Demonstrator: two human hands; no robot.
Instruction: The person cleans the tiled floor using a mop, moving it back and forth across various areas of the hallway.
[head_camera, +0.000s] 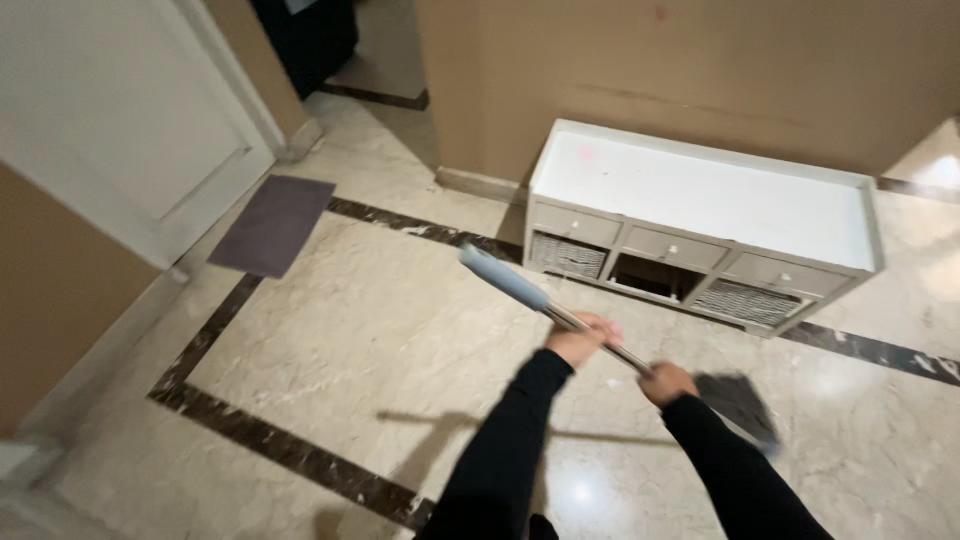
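Observation:
Both my hands grip a long mop handle (560, 315), a metal pole with a grey-blue grip at its upper end (503, 277). My left hand (582, 340) holds the pole higher up; my right hand (667, 382) holds it lower down. The dark grey mop head (738, 405) rests on the marble floor just right of my right hand. Both my arms are in black sleeves.
A low white cabinet (700, 190) with small drawers and wicker baskets stands against the brown wall ahead. A purple-grey mat (272, 225) lies by a white door (110, 110) at left. A dark inlay band (290, 452) crosses the pale marble floor.

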